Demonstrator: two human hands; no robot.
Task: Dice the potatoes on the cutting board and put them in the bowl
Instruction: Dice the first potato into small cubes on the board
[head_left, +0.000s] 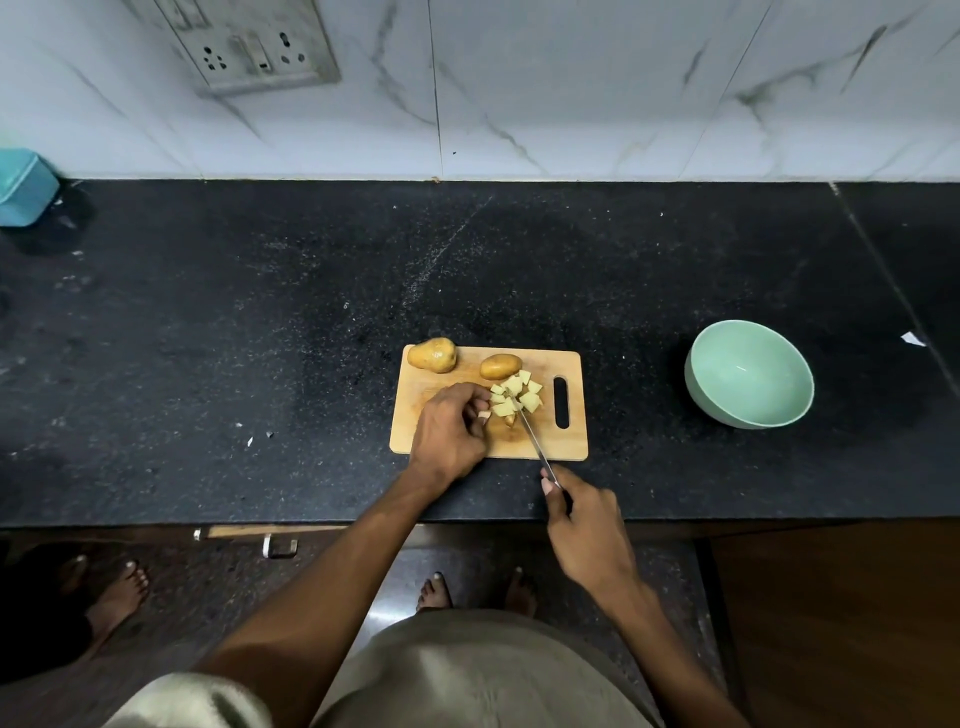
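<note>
Currently: left hand (451, 434) curled, steadying potato pieces (515, 397) for the knife (535, 441) gripped by right hand (587, 530); whole potatoes (432, 355) beyond, bowl (748, 374) rightward awaiting dice.

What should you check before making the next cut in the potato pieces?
1. Right hand has a firm grip on the thin silver knife: ok.
2. Left hand steadies the pale yellow potato pieces: ok.
3. Left fingertips clear of the blade: cannot tell, they lie very close.
4. Rectangular wooden cutting board lies flat on the black speckled counter: ok.
5. Two whole brown potatoes out of the knife's way at the board's far edge: ok.
6. Mint green round bowl ready and empty to the right: ok.
</note>
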